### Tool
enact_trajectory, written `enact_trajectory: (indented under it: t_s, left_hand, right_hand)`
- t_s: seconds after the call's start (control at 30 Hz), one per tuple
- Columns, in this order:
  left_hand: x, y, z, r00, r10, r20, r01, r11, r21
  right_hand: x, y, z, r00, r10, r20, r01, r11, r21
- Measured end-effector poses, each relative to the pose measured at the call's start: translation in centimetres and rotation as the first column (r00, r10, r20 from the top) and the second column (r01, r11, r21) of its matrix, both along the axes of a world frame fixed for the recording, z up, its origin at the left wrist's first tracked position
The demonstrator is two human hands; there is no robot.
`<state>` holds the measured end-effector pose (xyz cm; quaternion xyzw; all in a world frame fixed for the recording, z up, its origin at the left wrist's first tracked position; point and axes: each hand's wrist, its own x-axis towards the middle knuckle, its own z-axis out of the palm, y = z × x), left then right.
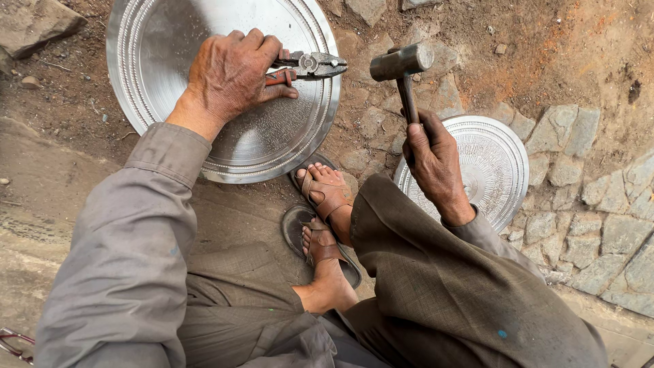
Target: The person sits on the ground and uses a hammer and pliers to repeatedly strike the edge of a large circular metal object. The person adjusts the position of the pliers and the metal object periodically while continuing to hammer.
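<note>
Knees bent above 2 sandalled feet (325,218); left hand (231,75) clamping pliers (310,66) on large engraved plate (157,41), right hand (432,160) gripping raised hammer (402,65).

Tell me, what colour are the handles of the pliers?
Red, peeking out under the left hand gripping the pliers; the head view shows it.
</note>
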<state>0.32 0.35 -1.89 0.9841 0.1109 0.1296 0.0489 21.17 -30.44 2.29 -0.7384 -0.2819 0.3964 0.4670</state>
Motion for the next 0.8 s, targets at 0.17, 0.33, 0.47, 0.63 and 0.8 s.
enact_trajectory:
  t_s: [0.17, 0.33, 0.47, 0.63, 0.8]
  left_hand:
    - [-0.01, 0.12, 0.1, 1.0, -0.001, -0.006, 0.001, 0.999, -0.034]
    - [-0.02, 0.1, 0.07, 1.0, -0.002, -0.001, 0.002, 1.0, -0.028]
    - [-0.06, 0.12, 0.03, 1.0, -0.008, -0.001, 0.008, 1.0, -0.007]
    - [0.1, 0.06, -0.09, 1.0, 0.004, -0.013, -0.004, 1.0, -0.004]
    - [0.15, 0.09, -0.23, 1.0, -0.008, -0.017, 0.009, 0.999, 0.037]
  right_hand:
    - [-0.06, 0.03, -0.1, 1.0, -0.012, -0.015, 0.012, 1.0, -0.006]
    - [-0.12, -0.28, -0.5, 1.0, -0.006, -0.023, 0.006, 1.0, 0.006]
    - [-0.1, -0.18, -0.83, 1.0, 0.003, -0.031, -0.002, 0.999, 0.037]
    - [0.15, -0.26, -0.71, 1.0, 0.014, 0.008, -0.014, 1.0, -0.001]
    - [0.38, 0.21, -0.3, 0.998, 0.045, 0.033, -0.043, 0.998, -0.047]
